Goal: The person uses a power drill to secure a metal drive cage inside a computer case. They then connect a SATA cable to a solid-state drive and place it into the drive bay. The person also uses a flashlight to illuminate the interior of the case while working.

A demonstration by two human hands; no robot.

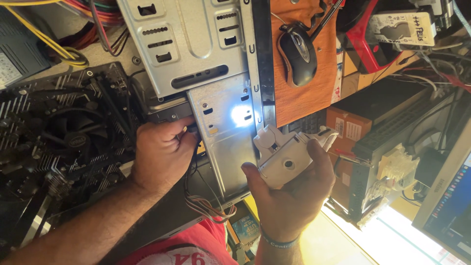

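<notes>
My left hand (162, 152) is closed around a dark drive-like part (169, 114) at the edge of the grey metal drive cage (223, 127) inside an open computer case. My right hand (289, 189) holds a white plastic device (284, 154) that throws a bright spot of light onto the cage's side plate. A bundle of thin cables (206, 206) hangs below my left hand. The motherboard with its black round cooler fan (73, 140) lies to the left of that hand.
A black mouse (298, 54) rests on an orange wooden board (304, 93) beyond the case. Boxes and black devices (387, 137) are stacked to the right, a monitor corner (449, 196) sits at the lower right, and yellow and red wires (64, 49) run at the upper left.
</notes>
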